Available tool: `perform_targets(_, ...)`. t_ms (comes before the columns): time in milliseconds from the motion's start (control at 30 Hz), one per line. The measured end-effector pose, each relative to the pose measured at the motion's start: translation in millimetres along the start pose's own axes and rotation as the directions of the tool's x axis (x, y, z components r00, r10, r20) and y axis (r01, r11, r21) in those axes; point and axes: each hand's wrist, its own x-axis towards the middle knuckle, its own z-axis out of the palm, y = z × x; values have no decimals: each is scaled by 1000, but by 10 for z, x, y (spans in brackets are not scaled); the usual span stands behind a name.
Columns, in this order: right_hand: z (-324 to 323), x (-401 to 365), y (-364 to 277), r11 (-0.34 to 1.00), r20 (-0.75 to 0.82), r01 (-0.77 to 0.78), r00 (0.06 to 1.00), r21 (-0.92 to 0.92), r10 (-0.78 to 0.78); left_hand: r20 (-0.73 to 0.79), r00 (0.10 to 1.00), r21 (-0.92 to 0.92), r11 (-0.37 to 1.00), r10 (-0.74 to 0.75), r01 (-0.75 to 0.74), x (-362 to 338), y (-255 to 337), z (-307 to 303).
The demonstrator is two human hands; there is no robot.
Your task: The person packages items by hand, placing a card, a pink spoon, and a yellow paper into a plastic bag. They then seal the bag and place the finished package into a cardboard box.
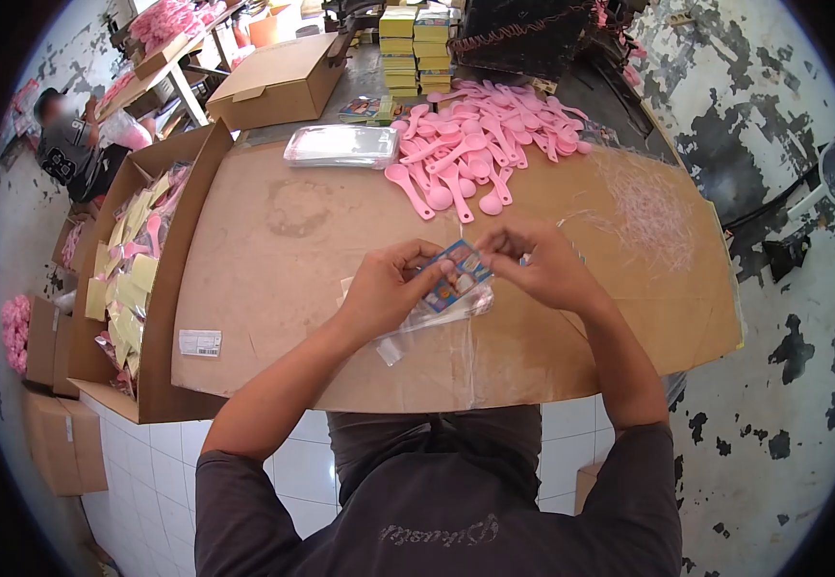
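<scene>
My left hand (pixel 393 288) pinches a small blue printed card (pixel 458 280) between thumb and fingers, above the middle of the cardboard-covered table. At the card's right edge, my right hand (pixel 543 267) has its thumb and fingertips pressed together; what they pinch is hidden. Clear plastic bags (pixel 446 315) lie under the card and both hands. Just beyond the hands is a heap of pink plastic spoons (pixel 475 144). A stack of clear plastic bags (pixel 341 146) lies to the left of the heap.
An open carton (pixel 163 279) of bagged spoons and yellowish cards stands at the left edge. Card stacks (pixel 416 53) and a closed cardboard box (pixel 278 82) are at the back. Shredded strands (pixel 653 212) lie right. Another person (pixel 76 144) sits far left.
</scene>
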Motion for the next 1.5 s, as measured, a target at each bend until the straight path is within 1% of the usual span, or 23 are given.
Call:
perform_targets(100, 133, -6, -114, 998, 85, 43, 996, -43, -39, 21, 996, 262, 962, -81, 73, -32, 98, 1)
perform_targets(167, 122, 21, -160, 994, 119, 46, 992, -99, -34, -29, 999, 167, 986, -13, 18, -12, -4, 0)
perform_targets(200, 56, 72, -127, 982, 68, 46, 997, -181, -34, -58, 998, 120, 993, 18, -11, -7, -38, -3)
perform_targets(267, -161, 288, 70, 942, -32, 35, 998, -333, -49, -87, 995, 75, 996, -37, 44, 17, 2, -25)
perform_targets(300, -238, 415, 221, 918, -126, -16, 991, -397, -37, -99, 993, 51, 996, -68, 73, 16, 15, -28)
perform_targets(367, -366, 658, 566, 853, -315, -131, 948, -505, -41, -60, 995, 16, 997, -77, 78, 11, 25, -34)
perform_targets(467, -422, 810, 831, 778, -282, -182, 959, -602, 7, -2, 996, -30, 995, -94, 94, 15, 14, -55)
perform_targets(567, -465, 769, 838, 618, -327, -116, 914, -778, -241, 23, 997, -101, 992, -67, 69, 32, -20, -72)
perform_targets(600, -492, 741, 775, 542, -316, -81, 880, -836, -355, 25, 998, -130, 990, -50, 53, 37, -29, -76)
perform_targets(667, -548, 637, 482, 370, -257, -39, 787, -928, -561, -6, 997, -145, 986, -80, 79, 32, 41, -76)
perform_targets(767, -509, 377, 64, 744, -350, 55, 858, -666, -377, -28, 994, -187, 978, -101, 94, 27, 76, -81)
perform_targets(800, -475, 298, 25, 868, -340, 31, 913, -496, -227, -29, 994, -200, 975, -101, 93, 30, 70, -79)
perform_targets(833, -436, 228, -4, 952, -298, -18, 951, -307, -79, -22, 996, -191, 978, -90, 84, 34, 61, -70)
perform_targets(867, -408, 180, -21, 990, -225, -86, 972, -109, 60, -15, 997, -181, 981, -79, 75, 35, 52, -60)
perform_targets(967, -340, 122, -29, 998, -151, -57, 987, -18, 53, -14, 998, -188, 981, -59, 55, 24, 19, -33)
perform_targets(1000, -325, 119, -27, 997, -135, -44, 990, -60, 36, -17, 998, -197, 979, -52, 48, 22, 13, -28)
perform_targets(1100, -295, 120, -25, 987, -110, 5, 994, -159, -23, 1, 996, -96, 991, -90, 90, 15, 56, -49)
perform_targets(1167, -279, 127, -30, 981, -123, 49, 990, -188, -73, 24, 995, -118, 988, -95, 97, 28, 23, -53)
perform_targets(1267, -209, 106, -10, 958, -71, 64, 994, -281, -87, 57, 991, -147, 981, -119, 126, 11, 12, -24)
perform_targets(1367, -76, 114, -76, 908, 69, 198, 980, -370, -186, 100, 989, -124, 985, -109, 121, -3, -21, 3)
perform_targets(1433, 138, 97, -116, 983, 118, 182, 977, -11, -180, 134, 987, -112, 988, -92, 107, -4, -65, 14)
perform_targets(1467, 194, 91, -128, 972, 142, 160, 972, 171, -185, 152, 985, -115, 988, -84, 102, -3, -83, 9)
perform_targets(1500, 181, 93, -153, 956, 209, 130, 960, 263, -188, 168, 983, -116, 989, -76, 96, -4, -75, 0)
